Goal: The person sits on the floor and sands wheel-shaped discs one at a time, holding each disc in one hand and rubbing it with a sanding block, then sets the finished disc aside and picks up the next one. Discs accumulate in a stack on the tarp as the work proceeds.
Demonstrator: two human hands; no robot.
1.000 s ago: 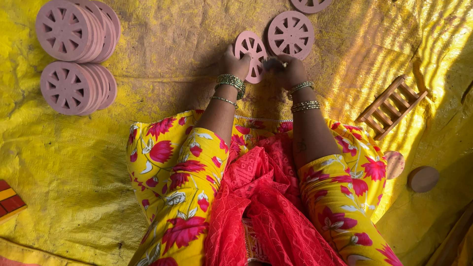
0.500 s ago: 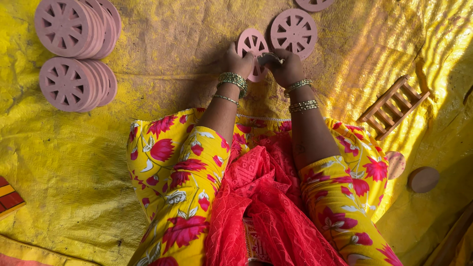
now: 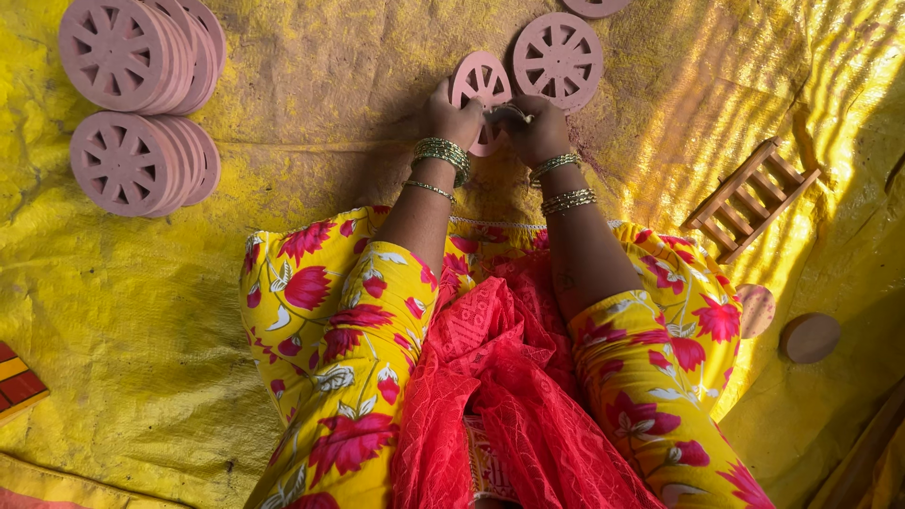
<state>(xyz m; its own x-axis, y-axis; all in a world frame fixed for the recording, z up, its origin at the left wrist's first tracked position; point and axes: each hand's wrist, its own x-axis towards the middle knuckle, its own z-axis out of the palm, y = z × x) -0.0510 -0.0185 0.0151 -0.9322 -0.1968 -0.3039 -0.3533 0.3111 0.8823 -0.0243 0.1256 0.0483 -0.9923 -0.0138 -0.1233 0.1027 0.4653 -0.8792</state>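
Note:
My left hand point(image 3: 451, 118) grips the left rim of a pink spoked wheel point(image 3: 479, 83) that stands on edge on the yellow sheet point(image 3: 141, 302). My right hand point(image 3: 535, 127) is closed against the wheel's lower right side, and a small metal piece shows between the two hands. Both wrists wear bangles. A second pink wheel point(image 3: 558, 58) lies flat just beyond my right hand.
Two rows of stacked pink wheels point(image 3: 141, 52) point(image 3: 141, 162) lie at the far left. A small wooden ladder-like frame point(image 3: 749, 200) rests at the right, with two round wooden discs point(image 3: 811, 337) near my right knee. A red and yellow block point(image 3: 17, 386) sits at the left edge.
The hands stay on the upright wheel with only a slight shift. The view has moved a little.

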